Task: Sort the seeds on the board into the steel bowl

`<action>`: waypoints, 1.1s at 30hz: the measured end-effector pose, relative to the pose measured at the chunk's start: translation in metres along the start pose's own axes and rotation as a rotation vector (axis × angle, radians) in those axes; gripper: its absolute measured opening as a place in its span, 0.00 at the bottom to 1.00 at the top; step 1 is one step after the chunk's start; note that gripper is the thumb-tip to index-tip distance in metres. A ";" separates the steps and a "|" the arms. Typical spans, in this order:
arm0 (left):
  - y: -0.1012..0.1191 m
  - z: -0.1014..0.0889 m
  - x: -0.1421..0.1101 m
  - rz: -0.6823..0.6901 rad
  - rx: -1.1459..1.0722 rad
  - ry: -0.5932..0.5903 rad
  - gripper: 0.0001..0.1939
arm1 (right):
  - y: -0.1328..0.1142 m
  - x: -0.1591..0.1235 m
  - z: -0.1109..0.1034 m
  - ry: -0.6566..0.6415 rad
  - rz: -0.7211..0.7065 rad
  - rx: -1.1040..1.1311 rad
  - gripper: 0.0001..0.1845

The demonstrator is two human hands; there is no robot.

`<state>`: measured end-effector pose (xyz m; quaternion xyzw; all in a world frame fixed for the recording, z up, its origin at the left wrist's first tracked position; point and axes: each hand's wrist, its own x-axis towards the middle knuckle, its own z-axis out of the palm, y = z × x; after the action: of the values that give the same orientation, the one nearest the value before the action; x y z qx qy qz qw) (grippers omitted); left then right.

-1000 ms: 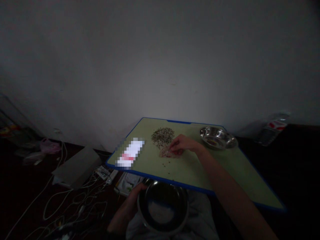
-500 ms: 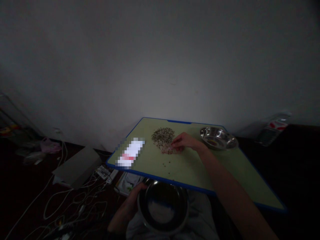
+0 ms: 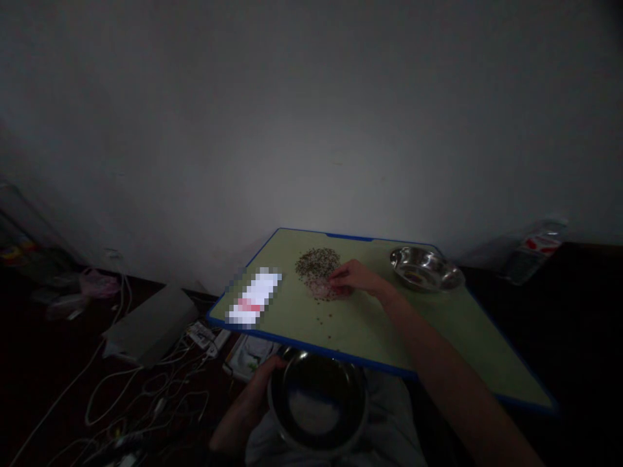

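Note:
My right hand [image 3: 353, 277] rests on the green, blue-edged table [image 3: 370, 324], fingers bent and pressed into the near edge of a pile of small dark and pale grains [image 3: 317, 264]. A few loose grains [image 3: 325, 318] lie scattered toward me. Below the table's front edge my left hand [image 3: 253, 392] grips the rim of a steel bowl [image 3: 316, 403] held over my lap. Whether the right fingers pinch any grains is too dim to tell.
A second steel bowl [image 3: 424, 267] stands at the table's far right. A blurred white object [image 3: 254, 297] lies at the left edge. On the dark floor to the left are tangled white cables [image 3: 141, 395] and a grey box [image 3: 148, 324]. A plastic bottle [image 3: 533, 250] lies at right.
My right hand has slid a little up and left, further into the grain pile. The left hand and its bowl have stayed put.

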<state>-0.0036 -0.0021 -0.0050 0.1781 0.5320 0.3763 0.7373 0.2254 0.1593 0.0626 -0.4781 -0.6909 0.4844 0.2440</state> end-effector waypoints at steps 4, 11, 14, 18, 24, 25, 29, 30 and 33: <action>-0.001 -0.003 0.003 0.003 -0.004 -0.020 0.07 | 0.001 0.001 0.001 -0.027 -0.012 0.004 0.15; -0.005 -0.008 0.005 0.078 0.006 -0.017 0.05 | 0.001 -0.001 0.000 -0.103 -0.001 0.019 0.16; -0.004 -0.008 0.005 0.052 0.000 -0.032 0.06 | -0.001 -0.003 0.000 -0.141 -0.009 0.023 0.16; -0.005 -0.009 0.007 0.009 -0.024 -0.042 0.06 | -0.001 -0.004 -0.001 -0.170 -0.008 0.017 0.17; -0.004 -0.008 0.006 0.007 -0.021 -0.028 0.07 | -0.003 -0.007 -0.003 -0.225 0.011 0.018 0.18; -0.003 -0.007 0.005 0.001 -0.023 -0.031 0.07 | -0.004 -0.007 -0.004 -0.234 0.011 0.019 0.18; -0.001 -0.004 0.004 -0.014 -0.011 -0.023 0.08 | -0.003 -0.008 -0.009 -0.257 -0.002 0.019 0.20; -0.002 -0.004 0.004 0.000 -0.008 0.000 0.08 | -0.003 -0.008 -0.012 -0.256 -0.006 0.015 0.20; -0.004 -0.006 0.007 0.070 0.019 0.029 0.07 | -0.001 -0.010 -0.022 -0.260 -0.018 -0.016 0.20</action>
<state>-0.0064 -0.0003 -0.0149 0.1981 0.5397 0.3993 0.7142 0.2467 0.1601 0.0738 -0.4071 -0.7247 0.5345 0.1528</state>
